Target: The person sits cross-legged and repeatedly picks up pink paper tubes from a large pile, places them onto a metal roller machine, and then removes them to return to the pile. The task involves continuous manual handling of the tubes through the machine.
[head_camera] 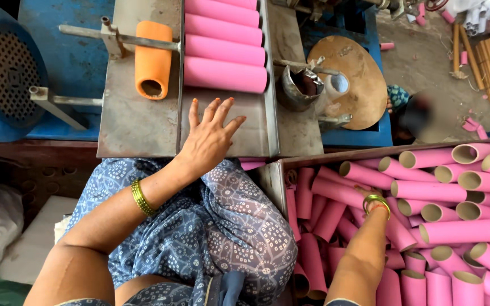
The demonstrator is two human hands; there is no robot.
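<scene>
My left hand (pixel 208 139) lies flat with fingers spread on the grey metal tray (pixel 137 130), just below a row of pink tubes (pixel 225 73) lined up side by side on it. It holds nothing. My right arm reaches down into a box (pixel 313 160) full of pink cardboard tubes (pixel 455 226). My right hand (pixel 372 197) is buried among them past the bangled wrist, so its fingers are hidden. An orange tube (pixel 153 59) sits on a metal rod to the left of the pink row.
A blue motor housing (pixel 7 68) with a perforated grille stands at the far left. Right of the tray are a metal cup (pixel 301 88) and a round brass disc (pixel 350 79). Loose sticks and tubes lie on the ground at the top right.
</scene>
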